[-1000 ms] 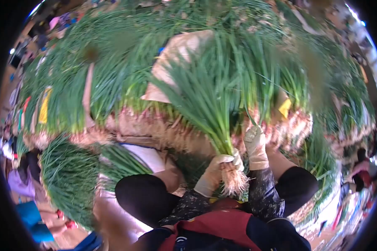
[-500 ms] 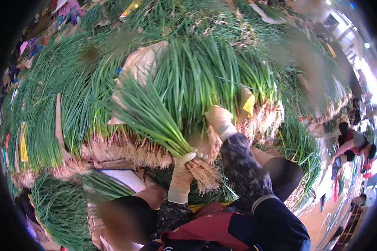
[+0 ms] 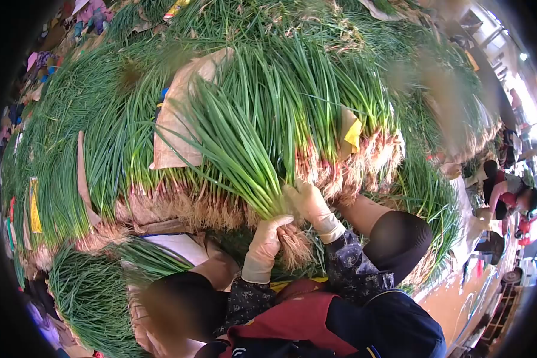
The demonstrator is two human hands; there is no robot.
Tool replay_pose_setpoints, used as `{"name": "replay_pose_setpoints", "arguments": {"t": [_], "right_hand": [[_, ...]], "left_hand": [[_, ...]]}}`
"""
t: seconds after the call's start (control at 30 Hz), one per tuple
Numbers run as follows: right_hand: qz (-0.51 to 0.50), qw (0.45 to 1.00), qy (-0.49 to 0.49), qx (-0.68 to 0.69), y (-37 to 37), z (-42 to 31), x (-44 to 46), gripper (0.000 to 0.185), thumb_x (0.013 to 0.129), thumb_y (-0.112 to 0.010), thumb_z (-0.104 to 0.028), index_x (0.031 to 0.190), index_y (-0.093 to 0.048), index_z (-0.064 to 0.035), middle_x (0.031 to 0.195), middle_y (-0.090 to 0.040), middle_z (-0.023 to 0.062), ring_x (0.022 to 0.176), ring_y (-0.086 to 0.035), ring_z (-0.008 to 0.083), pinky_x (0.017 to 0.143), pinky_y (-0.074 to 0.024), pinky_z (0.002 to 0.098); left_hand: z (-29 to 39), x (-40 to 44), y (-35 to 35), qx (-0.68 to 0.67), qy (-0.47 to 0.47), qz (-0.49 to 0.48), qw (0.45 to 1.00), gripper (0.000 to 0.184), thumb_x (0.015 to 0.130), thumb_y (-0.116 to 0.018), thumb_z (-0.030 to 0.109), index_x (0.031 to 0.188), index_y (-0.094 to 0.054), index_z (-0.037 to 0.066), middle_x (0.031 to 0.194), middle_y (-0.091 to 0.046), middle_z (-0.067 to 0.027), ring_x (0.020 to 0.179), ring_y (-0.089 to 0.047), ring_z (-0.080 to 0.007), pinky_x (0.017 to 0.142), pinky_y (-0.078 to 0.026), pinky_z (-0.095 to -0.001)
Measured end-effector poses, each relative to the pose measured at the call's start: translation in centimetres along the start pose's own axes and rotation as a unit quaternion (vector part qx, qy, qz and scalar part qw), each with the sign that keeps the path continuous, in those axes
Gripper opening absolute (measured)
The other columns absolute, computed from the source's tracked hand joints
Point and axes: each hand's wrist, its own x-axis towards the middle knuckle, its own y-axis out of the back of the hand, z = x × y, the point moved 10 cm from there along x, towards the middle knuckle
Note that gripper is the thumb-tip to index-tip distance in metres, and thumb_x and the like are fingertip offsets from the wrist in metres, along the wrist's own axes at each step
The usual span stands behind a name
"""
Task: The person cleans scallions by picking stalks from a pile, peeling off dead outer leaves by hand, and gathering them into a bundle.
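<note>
A bunch of spring onions [image 3: 247,164] with long green leaves leans up and to the left in front of me, its pale roots [image 3: 295,247] hanging down. My gloved left hand [image 3: 262,246] is closed around the bunch low on the stems, from the left. On the other side, my gloved right hand [image 3: 309,206] wraps against the same stems, slightly higher. Some of its fingertips are hidden by the stalks. Just behind stands a long row of more spring onions [image 3: 322,107], roots toward me.
A brown sheet [image 3: 182,113] lies among the leaves, and a yellow-edged piece [image 3: 351,134] sticks up at right. Another pile of spring onions [image 3: 92,292] is at lower left. My knee [image 3: 400,241] is beside my right arm. Another person [image 3: 510,194] is at far right.
My right hand has moved from the row down and toward me, to the bunch in my left hand. The bunch has shifted slightly right and stands more upright.
</note>
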Motion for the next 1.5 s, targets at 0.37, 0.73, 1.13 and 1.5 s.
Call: {"name": "replay_pose_setpoints", "arguments": {"t": [0.37,0.73,1.13,1.5], "right_hand": [[0.106,0.933,0.058,0.34,1.3,0.2,-1.6,0.026,0.103,-0.054,-0.021,0.084,-0.063,-0.0075,0.068,-0.056,-0.003,0.06,-0.049,0.0073,0.056,-0.0435,0.0243],[-0.083,0.904,-0.021,-0.419,4.0,4.4,-4.0,0.033,0.098,-0.048,-0.034,0.092,-0.066,-0.0062,0.084,-0.069,0.0156,0.078,-0.069,0.0363,0.072,-0.0554,0.0491],[0.056,0.952,-0.001,-0.3,9.2,-3.5,11.5,0.04,0.087,-0.064,-0.042,0.094,-0.069,-0.0031,0.09,-0.072,0.0192,0.09,-0.07,0.0351,0.079,-0.0542,0.0421],[-0.004,0.961,-0.033,-0.275,7.6,-2.9,4.9,0.024,0.089,-0.069,-0.027,0.092,-0.072,-0.0028,0.075,-0.067,0.0137,0.071,-0.068,0.0174,0.064,-0.055,0.0328]], "left_hand": [[-3.3,0.6,-2.3,-0.215,0.064,-0.205,0.953,0.026,0.083,-0.059,0.017,0.103,-0.06,0.0,0.087,-0.059,-0.0084,0.076,-0.054,-0.0226,0.075,-0.046,-0.0406],[6.7,-3.5,-4.9,-0.303,-0.119,-0.227,0.918,0.06,0.076,-0.064,0.016,0.131,-0.047,0.003,0.093,-0.055,-0.0037,0.068,-0.05,-0.0134,0.071,-0.042,-0.0333],[2.0,1.2,-0.2,-0.18,-0.033,-0.082,0.98,0.034,0.08,-0.058,0.005,0.11,-0.06,-0.01,0.087,-0.065,-0.0117,0.062,-0.056,-0.0114,0.058,-0.047,-0.0221],[1.4,0.9,-0.7,-0.16,-0.027,-0.118,0.98,0.029,0.082,-0.059,0.008,0.107,-0.062,-0.006,0.089,-0.069,-0.0165,0.074,-0.066,-0.0226,0.077,-0.057,-0.0339]]}}
